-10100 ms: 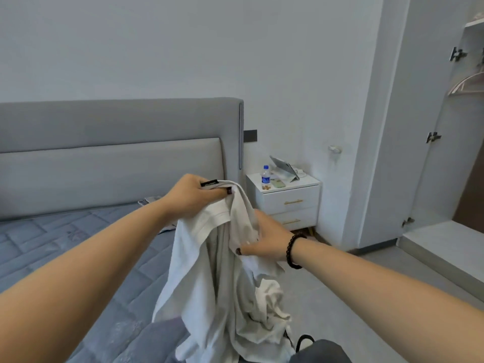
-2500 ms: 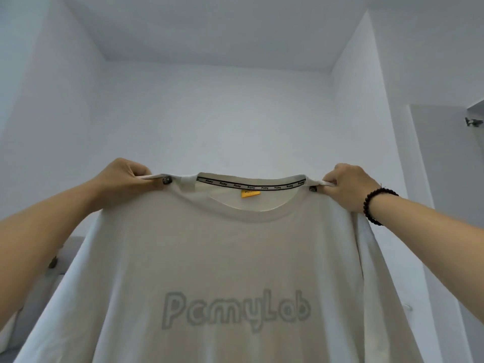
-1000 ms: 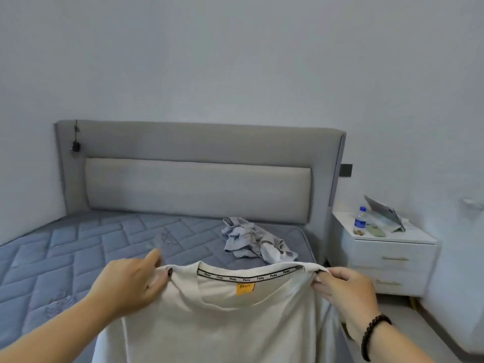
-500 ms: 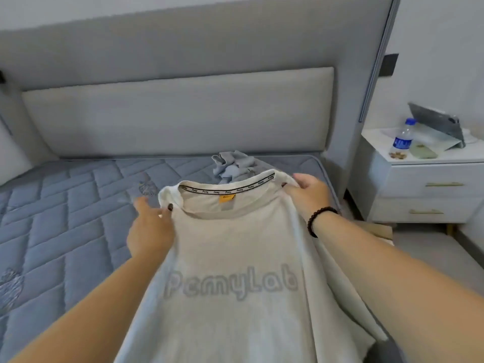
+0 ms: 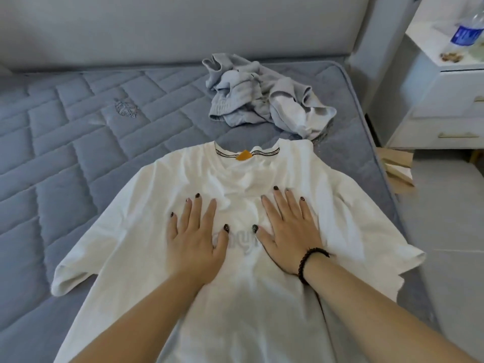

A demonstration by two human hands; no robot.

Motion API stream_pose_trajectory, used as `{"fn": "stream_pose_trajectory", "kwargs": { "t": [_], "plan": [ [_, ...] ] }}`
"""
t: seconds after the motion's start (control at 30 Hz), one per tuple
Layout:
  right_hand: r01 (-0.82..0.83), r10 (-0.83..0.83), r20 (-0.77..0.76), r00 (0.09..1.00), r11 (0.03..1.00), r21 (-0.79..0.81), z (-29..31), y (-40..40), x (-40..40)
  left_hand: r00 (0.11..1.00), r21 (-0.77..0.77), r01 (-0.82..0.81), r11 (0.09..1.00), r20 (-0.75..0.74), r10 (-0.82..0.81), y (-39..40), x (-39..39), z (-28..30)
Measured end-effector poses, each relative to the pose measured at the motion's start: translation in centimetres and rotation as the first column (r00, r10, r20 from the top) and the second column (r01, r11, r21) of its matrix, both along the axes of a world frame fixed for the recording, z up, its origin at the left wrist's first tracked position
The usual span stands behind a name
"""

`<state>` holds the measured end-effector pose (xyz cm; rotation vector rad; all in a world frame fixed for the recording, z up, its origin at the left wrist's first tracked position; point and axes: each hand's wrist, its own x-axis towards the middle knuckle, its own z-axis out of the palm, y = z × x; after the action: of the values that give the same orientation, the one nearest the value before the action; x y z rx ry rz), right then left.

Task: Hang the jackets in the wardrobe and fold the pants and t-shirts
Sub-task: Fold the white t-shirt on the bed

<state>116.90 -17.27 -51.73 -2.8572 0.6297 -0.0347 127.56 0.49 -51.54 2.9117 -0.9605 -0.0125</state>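
A white t-shirt (image 5: 146, 226) lies spread out on the grey quilted mattress (image 5: 65, 132), collar away from me, with an orange tag at the neck. My left hand (image 5: 195, 237) presses flat on the chest, fingers straight and spread. My right hand (image 5: 286, 226), with a black bead bracelet at the wrist, presses flat beside it. Grey printed letters show between the two hands. The right sleeve hangs over the mattress edge. A crumpled grey garment (image 5: 262, 100) lies just beyond the collar.
The grey padded headboard (image 5: 183, 30) runs along the back. A white nightstand (image 5: 450, 95) with drawers stands at the right, a water bottle (image 5: 467, 32) on top. Brown cardboard (image 5: 395, 166) lies on the grey floor beside the bed.
The t-shirt went from held up by its shoulders to lying flat on the mattress. Both hands let go of the shoulders and now press flat on the chest.
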Motion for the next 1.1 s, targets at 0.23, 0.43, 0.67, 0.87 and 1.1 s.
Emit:
{"fn": "stream_pose_trajectory", "kwargs": {
  "t": [0.23,0.43,0.67,0.87,1.1],
  "plan": [
    [0.194,-0.179,-0.158,0.971,0.977,0.087,1.9,5.3,-5.0,0.996,0.002,-0.060,0.998,-0.071,0.060,2.5,-4.1,0.7],
    [0.111,-0.111,-0.002,0.994,0.992,0.066,1.2,14.8,-15.9,0.997,-0.012,0.027,1.000,-0.070,-0.028,11.5,-14.1,1.0],
    [-0.070,0.069,-0.014,0.998,0.997,-0.039,0.0,19.0,-21.3,0.993,-0.042,0.107,0.993,-0.046,-0.109,17.1,-21.4,0.3],
    [-0.069,0.070,-0.088,0.994,0.998,0.010,0.5,18.9,-20.9,0.992,0.004,0.093,0.996,-0.087,-0.093,16.6,-20.9,0.4],
    [-0.054,0.053,0.027,0.998,0.998,0.042,0.5,18.7,-20.4,0.989,-0.044,0.102,0.994,-0.098,-0.106,16.6,-20.4,0.0]
  ]
}}
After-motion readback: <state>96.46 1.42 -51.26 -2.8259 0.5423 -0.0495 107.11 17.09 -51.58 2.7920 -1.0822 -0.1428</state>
